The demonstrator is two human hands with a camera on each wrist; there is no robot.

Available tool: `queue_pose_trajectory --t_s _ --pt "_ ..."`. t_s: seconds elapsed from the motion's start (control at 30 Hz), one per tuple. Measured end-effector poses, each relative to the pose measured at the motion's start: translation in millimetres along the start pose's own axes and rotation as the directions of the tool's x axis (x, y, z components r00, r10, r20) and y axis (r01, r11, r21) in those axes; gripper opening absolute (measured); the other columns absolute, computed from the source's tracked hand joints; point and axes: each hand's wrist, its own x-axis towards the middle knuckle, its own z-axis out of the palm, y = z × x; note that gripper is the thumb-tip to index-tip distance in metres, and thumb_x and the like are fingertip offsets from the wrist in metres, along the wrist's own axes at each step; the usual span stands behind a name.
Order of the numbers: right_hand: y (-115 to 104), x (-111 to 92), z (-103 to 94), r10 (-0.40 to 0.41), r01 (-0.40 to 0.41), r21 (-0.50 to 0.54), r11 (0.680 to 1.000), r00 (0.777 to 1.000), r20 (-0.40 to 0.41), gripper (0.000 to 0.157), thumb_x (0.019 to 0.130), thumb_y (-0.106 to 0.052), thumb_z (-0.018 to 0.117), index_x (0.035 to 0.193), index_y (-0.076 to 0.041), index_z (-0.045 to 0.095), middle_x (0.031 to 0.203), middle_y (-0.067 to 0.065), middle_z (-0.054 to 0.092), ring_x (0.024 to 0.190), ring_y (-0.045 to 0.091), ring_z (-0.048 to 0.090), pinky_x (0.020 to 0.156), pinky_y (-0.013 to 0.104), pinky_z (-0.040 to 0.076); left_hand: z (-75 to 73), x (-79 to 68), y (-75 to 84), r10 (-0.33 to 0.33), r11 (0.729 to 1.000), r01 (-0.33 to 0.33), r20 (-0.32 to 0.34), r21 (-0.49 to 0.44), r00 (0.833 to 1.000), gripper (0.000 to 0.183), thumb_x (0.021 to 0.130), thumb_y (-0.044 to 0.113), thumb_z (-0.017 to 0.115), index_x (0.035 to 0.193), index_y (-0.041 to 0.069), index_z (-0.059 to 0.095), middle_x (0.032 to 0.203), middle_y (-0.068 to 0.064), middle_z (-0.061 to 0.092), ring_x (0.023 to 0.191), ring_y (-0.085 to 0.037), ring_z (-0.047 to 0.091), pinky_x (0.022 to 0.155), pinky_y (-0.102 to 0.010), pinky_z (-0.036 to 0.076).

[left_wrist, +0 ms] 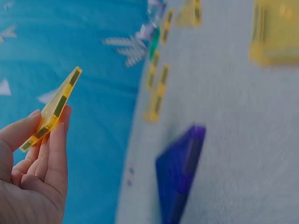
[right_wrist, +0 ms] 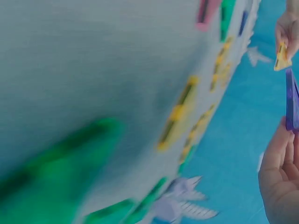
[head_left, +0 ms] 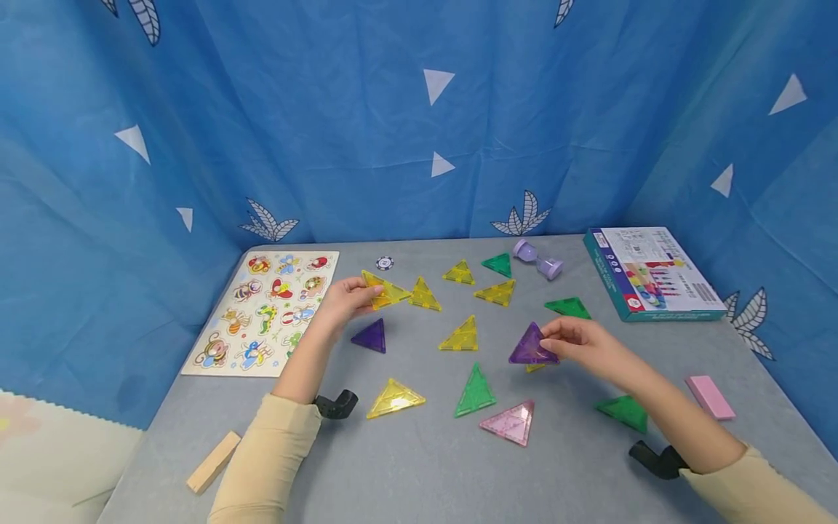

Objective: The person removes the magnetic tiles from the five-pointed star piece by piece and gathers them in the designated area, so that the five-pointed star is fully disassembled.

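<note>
My left hand [head_left: 348, 301] pinches a yellow triangular magnetic tile [head_left: 386, 290] between thumb and fingers, raised over the back left of the table. In the left wrist view that yellow tile [left_wrist: 56, 109] shows edge-on, with dark magnets along its rim. A purple triangular tile [head_left: 534, 345] is pinched in my right hand [head_left: 583, 345], above a yellow tile that it mostly covers. Another purple tile [head_left: 370, 336] lies just below my left hand. Between the hands lie several yellow tiles [head_left: 461, 335], a green tile [head_left: 476, 391] and a pink tile [head_left: 513, 422].
A wooden insect puzzle board [head_left: 262, 313] lies at the left, a wooden block [head_left: 213, 463] nearer the front. A lilac sand timer [head_left: 538, 260], a poker chip [head_left: 385, 263] and a boxed set [head_left: 655, 273] are at the back. A pink block [head_left: 710, 397] sits right.
</note>
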Motion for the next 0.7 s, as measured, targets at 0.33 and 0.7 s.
queue_pose_trajectory --t_s 0.33,0.7 --pt "58.1 -38.7 -8.1 -0.004 -0.030 0.078 0.996 0.917 0.399 0.019 0.096 -0.012 0.052 0.103 0.004 0.057 0.079 0.001 0.055 0.068 0.007 0.050 0.060 0.024 0.045 -19.7 46.9 -22.2 -0.234 0.966 0.234 0.014 -0.112 0.972 0.028 0.092 0.010 0.058 0.116 -0.005 0.052 0.076 -0.001 0.063 0.066 -0.009 0.062 0.082 -0.029 0.050" --pt "61.4 -50.5 4.3 0.005 -0.062 0.104 0.993 0.880 0.475 0.015 0.093 -0.006 0.051 0.098 0.005 0.059 0.078 0.000 0.054 0.066 0.005 0.048 0.056 0.022 0.041 -20.5 54.7 -32.2 -0.315 0.949 0.316 0.023 -0.020 0.949 0.052 0.093 0.019 0.057 0.135 -0.005 0.040 0.100 -0.013 0.061 0.076 -0.014 0.063 0.079 -0.027 0.051"
